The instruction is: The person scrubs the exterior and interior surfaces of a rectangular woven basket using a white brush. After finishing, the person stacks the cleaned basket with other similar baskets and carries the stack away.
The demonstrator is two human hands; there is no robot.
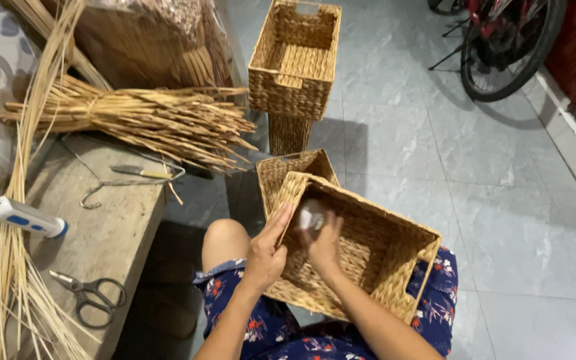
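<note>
Woven basket (375, 257) rests tilted on my lap, long axis running right. My left hand (266, 253) clasps its near-left rim; my right hand (323, 241), inside, pinches something small and blurred.

Woven basket (361, 253), lap-held, at 6 o'clock: coarse plaited natural fibre, matt tan, showing a rough ribbed surface. Left hand (266, 253) is gripping its rim; right hand (323, 243) is pressing inside. Second basket (295, 57), at 12 o'clock: same rough weave. Bundle of dried stalks (148, 117), at 10 o'clock: brittle, matt straw. Scissors (91, 297), at 8 o'clock: dull grey metal, dark handles. Bench top (111, 233): worn, matt, greyish. Floor tiles (501, 200), at 3 o'clock: smooth, grey, glossy, marbled. Shorts (288, 333): soft floral printed cloth.
</note>
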